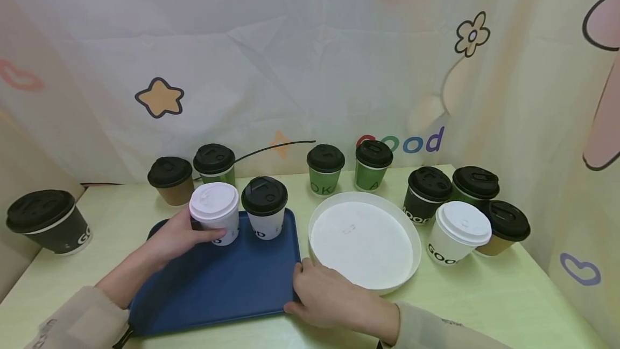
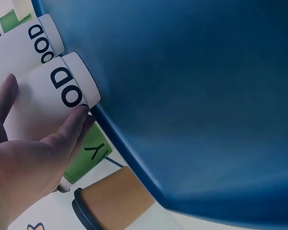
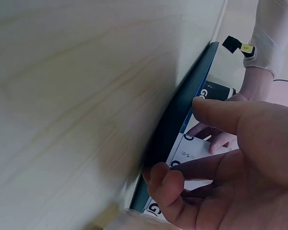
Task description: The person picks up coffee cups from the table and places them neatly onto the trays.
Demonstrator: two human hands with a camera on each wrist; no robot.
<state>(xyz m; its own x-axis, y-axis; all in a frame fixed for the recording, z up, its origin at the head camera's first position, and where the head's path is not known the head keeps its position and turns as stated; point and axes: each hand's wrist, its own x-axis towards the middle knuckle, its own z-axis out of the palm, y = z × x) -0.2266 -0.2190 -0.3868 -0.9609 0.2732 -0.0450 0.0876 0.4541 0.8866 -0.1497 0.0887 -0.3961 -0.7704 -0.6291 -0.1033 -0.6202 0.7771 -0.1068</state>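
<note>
My left hand (image 1: 186, 236) grips a white paper cup (image 1: 224, 233) with a white lid, fingers and thumb round its sides. The cup is upright at the back part of a blue tray (image 1: 227, 284); in the left wrist view its base is close to the tray's rim. Just right of it, a white cup with a black lid (image 1: 265, 214) stands on the tray. My right hand (image 1: 334, 295) holds the tray's right edge near the front corner, with curled fingers and the thumb against the rim (image 3: 201, 72).
Right of the tray lies a round white tray (image 1: 365, 241). Green cups (image 1: 324, 171) with black lids stand along the back. A brown cup (image 1: 174, 187) is behind the tray, a black cup (image 1: 53, 225) far left. Several cups, one white-lidded (image 1: 457, 233), cluster at right.
</note>
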